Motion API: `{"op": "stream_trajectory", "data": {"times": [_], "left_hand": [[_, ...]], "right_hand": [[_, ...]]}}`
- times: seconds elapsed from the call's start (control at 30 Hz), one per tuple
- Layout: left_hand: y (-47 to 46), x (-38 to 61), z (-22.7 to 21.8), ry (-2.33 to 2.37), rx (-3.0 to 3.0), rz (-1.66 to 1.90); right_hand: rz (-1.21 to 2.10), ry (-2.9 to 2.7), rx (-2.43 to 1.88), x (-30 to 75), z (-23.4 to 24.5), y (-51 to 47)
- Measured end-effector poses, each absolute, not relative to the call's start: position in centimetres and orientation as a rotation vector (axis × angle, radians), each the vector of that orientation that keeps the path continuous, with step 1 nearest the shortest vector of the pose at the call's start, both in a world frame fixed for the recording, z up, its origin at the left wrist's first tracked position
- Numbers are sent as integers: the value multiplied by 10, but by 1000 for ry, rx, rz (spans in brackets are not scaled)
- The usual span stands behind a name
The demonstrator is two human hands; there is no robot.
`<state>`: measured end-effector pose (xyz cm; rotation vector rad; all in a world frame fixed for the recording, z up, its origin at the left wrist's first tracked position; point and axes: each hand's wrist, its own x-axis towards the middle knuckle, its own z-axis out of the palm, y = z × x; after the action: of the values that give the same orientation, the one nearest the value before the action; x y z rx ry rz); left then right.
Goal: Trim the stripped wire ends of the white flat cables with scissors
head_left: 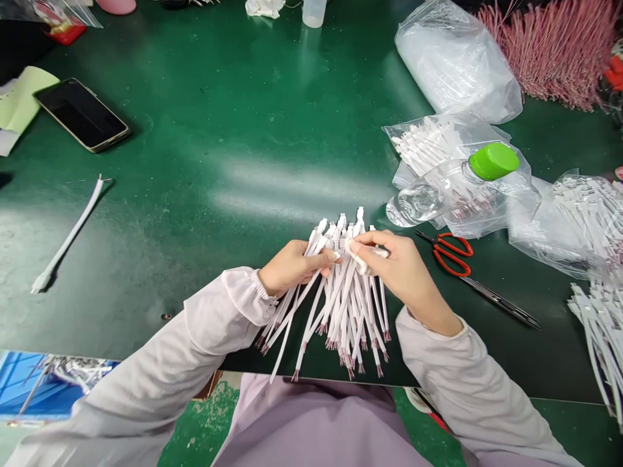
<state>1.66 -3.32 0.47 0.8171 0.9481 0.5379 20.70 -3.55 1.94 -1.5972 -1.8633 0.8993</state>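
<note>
Left hand (292, 267) grips white red-tipped cables (345, 311); right hand (394, 259) pinches perhaps a cloth (354, 253).

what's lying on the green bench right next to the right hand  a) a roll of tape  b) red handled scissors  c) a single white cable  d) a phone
b, the red-handled scissors lie on the green bench just beside the right hand, while the phone is far off to the left.

Loose pale grey fabric oversleeves (160, 366) on both arms, gathered elastic cuffs (246, 292), a soft lilac fabric top (311, 421), bare left hand (292, 267), bare right hand (403, 272)
</note>
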Motion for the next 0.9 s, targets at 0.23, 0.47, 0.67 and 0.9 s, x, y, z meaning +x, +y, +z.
{"op": "stream_trajectory", "data": {"times": [0.23,0.47,0.67,0.9], "left_hand": [[-32,17,4,960,815,530],[-31,17,6,933,838,510],[-31,17,7,956,814,497],[-34,19,4,963,922,504]], "right_hand": [[685,-2055,-1593,189,19,-38],[660,-1914,-1675,200,19,-36],[967,-1920,-1608,204,27,-38],[482,-2028,-1684,190,15,-35]]}}
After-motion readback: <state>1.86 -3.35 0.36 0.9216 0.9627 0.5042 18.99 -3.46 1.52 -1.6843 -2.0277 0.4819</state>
